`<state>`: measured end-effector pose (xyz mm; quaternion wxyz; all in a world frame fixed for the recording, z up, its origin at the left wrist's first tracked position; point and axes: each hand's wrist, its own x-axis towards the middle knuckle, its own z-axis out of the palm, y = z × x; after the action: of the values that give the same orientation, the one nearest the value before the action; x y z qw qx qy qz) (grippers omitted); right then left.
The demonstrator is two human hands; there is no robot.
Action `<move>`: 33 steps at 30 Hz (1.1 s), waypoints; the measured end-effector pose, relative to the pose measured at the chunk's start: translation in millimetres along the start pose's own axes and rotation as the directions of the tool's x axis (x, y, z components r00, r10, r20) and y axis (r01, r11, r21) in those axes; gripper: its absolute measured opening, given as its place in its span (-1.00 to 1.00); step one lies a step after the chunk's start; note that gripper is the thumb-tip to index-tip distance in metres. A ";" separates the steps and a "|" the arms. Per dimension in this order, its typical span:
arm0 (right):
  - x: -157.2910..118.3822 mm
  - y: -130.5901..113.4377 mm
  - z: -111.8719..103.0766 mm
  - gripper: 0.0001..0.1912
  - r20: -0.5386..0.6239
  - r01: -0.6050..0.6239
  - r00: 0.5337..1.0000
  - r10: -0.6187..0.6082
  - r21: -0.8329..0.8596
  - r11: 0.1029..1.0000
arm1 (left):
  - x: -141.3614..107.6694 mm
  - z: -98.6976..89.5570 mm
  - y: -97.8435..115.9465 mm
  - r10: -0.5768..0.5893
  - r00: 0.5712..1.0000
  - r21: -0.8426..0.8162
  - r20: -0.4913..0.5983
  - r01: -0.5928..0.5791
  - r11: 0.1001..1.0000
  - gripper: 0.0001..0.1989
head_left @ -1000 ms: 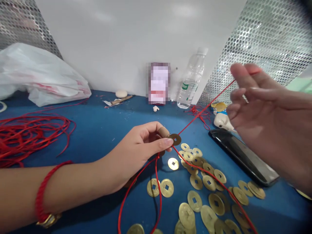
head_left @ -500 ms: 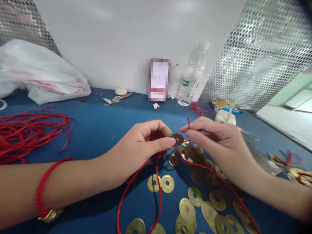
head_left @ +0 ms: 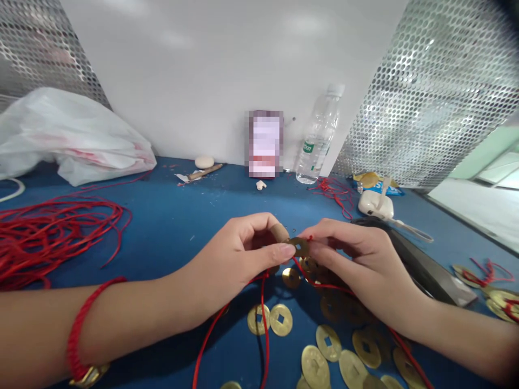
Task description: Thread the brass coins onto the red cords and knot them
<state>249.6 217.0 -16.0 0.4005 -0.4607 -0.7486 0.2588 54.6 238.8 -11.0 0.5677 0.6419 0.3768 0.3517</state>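
Brass coin (head_left: 299, 246) pinched between left hand (head_left: 235, 259) fingers; right hand (head_left: 357, 265) fingers grip red cord (head_left: 263, 302) beside it.

Scanned my head view for readable text, almost nothing. Water bottle (head_left: 317, 139) at back of counter (head_left: 174, 216): green label with white lettering, too small, I can't read it. Blue packet (head_left: 379, 185) by perforated panel: white letter fragment, maybe "S", not legible as word. Card (head_left: 265, 143) against wall: pixelated, unreadable. Brass coins (head_left: 279, 320): square holes, any characters too blurred. No numbers or signs I can make out.
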 end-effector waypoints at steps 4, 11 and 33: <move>1.4 1.3 0.5 -0.84 -0.041 0.001 0.999 -0.002 -0.012 1.000 | -0.6 1.5 1.4 0.000 1.000 0.007 -0.003 0.000 1.000 -0.77; 3.2 4.5 1.2 -0.82 -0.052 -0.088 0.995 0.089 0.025 0.996 | 0.8 -2.8 -3.2 0.004 0.999 -0.005 0.034 -0.004 1.000 -0.79; 3.4 12.4 0.1 -0.84 0.025 -0.076 0.997 0.076 -0.033 0.997 | 1.9 1.1 -14.7 0.085 0.996 -0.025 0.022 -0.084 0.996 -0.90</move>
<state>254.6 225.5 -24.2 0.3732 -0.4918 -0.7397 0.2677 55.2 241.1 -25.7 0.5642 0.6546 0.3385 0.3724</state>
